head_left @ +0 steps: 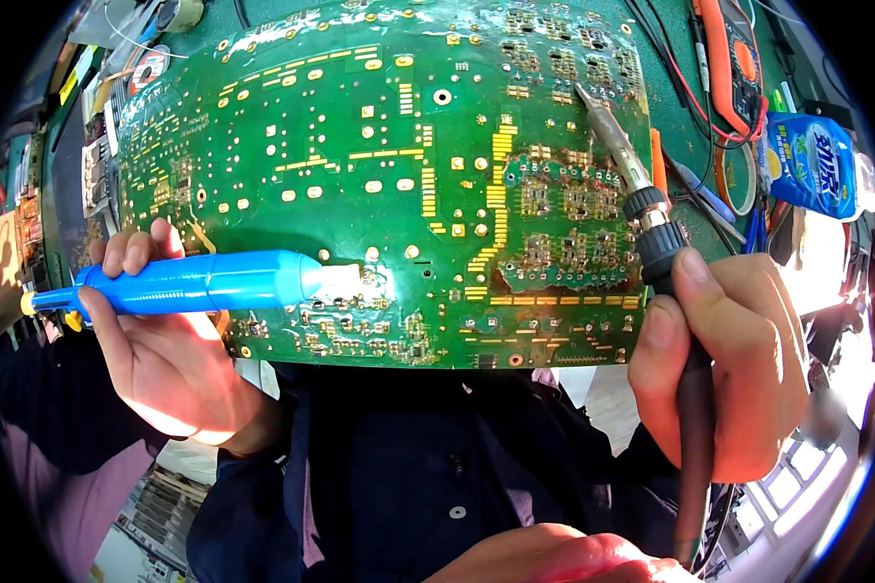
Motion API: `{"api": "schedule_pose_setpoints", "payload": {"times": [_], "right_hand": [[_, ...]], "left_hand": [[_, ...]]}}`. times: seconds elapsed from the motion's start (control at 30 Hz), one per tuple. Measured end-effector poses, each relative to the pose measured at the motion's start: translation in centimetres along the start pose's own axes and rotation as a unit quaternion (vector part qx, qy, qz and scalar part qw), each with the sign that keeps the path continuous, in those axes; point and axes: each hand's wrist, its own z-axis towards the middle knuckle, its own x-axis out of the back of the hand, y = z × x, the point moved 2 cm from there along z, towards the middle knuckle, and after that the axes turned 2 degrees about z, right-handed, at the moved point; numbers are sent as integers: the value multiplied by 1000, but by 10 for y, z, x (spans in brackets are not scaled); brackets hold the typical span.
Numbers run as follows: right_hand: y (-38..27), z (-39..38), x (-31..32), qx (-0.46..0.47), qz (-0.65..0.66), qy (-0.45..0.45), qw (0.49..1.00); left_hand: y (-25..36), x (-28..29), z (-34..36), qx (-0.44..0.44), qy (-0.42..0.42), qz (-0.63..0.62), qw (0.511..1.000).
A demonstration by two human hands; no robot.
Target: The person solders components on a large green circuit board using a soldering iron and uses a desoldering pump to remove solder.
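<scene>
A large green circuit board with gold pads and rows of small parts lies before me. My left hand is wrapped round a blue desoldering pump, its pale nozzle over the board's lower left part, beside a bright glare. In my right hand is a soldering iron, gripped by its dark handle. Its tip points up and left over the component clusters at the board's upper right; whether it touches the board I cannot tell. The cable runs down from the handle.
At the upper right lie an orange multimeter with red and black leads and a blue packet. A roll of tape and several pens are beside them. A solder spool stands at the upper left, near other boards.
</scene>
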Motion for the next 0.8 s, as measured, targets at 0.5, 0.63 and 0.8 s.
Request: {"api": "schedule_pose_setpoints", "payload": {"times": [0.5, 0.63, 0.8], "right_hand": [[-4, -1, -2, -47, -19, 4, 999], [-5, -3, -3, -63, -24, 14, 998], [-4, 0, 0, -89, 23, 19, 996]], "left_hand": [[-1, 6, 2, -2, -16, -34, 999], [-1, 3, 1, 8, -9, -47, 999], [1, 2, -1, -2, 20, -19, 1000]]}}
